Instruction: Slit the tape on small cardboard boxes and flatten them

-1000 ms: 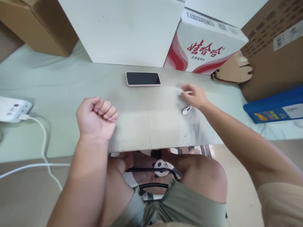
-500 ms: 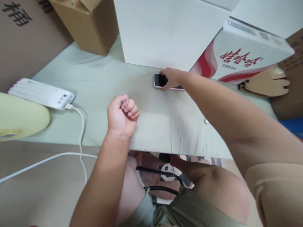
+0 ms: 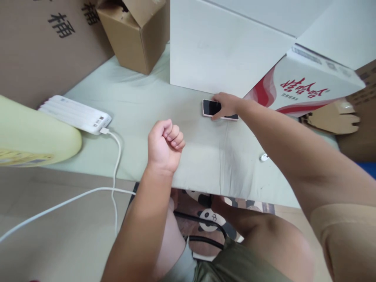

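My right hand point(image 3: 227, 105) lies over a dark-screened smartphone point(image 3: 212, 106) with a pale rim, thumb at the near edge and fingers at the far edge. The phone rests flat on the pale green cloth, its middle hidden beneath the hand. Palm side up, my left hand point(image 3: 165, 145) is curled into a fist above the cloth, with nothing visible in it. To its left, a white power bank point(image 3: 78, 113) has a white cable point(image 3: 117, 156) plugged into its end.
Behind the phone stands a large white box point(image 3: 223, 47). A red-and-white carton point(image 3: 302, 88) is beside it, and a brown cardboard box point(image 3: 133, 43) sits further left. A yellow-green rounded object point(image 3: 38, 133) partly covers the power bank. Near my right forearm lies a small white item point(image 3: 264, 157).
The whole view has shifted, so everything on the cloth appears further right. My right hand keeps its grip on the phone, and the left remains a fist.
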Action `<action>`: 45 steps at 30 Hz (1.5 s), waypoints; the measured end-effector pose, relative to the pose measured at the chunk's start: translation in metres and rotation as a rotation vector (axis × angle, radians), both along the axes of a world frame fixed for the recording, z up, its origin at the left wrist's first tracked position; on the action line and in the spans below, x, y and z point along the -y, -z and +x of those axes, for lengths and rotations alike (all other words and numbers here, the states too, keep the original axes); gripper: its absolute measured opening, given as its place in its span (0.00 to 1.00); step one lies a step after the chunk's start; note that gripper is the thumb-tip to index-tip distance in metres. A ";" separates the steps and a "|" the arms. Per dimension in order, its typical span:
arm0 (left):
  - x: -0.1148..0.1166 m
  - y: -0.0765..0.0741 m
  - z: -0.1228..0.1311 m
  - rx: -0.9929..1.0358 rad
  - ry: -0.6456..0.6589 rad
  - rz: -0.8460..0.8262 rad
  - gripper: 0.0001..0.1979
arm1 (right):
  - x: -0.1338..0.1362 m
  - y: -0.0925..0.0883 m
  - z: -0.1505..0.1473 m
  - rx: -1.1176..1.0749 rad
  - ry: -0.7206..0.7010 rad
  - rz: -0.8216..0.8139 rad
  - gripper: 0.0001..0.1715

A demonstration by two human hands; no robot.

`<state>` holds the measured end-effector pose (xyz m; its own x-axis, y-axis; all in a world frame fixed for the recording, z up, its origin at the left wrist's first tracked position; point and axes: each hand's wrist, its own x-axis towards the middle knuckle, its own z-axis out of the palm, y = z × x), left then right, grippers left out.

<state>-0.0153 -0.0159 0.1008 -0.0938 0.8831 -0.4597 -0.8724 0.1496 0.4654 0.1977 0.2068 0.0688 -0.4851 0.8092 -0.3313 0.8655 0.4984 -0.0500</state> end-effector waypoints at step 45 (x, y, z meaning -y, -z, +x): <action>0.014 0.039 -0.047 -1.030 -0.619 0.340 0.16 | 0.241 -0.043 -0.006 -1.086 0.300 0.491 0.23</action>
<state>-0.0623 -0.0303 0.0622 -0.7162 0.6219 0.3167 0.0391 -0.4173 0.9079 0.1921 -0.0339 0.1118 -0.0927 0.8615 0.4993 0.5753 0.4556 -0.6793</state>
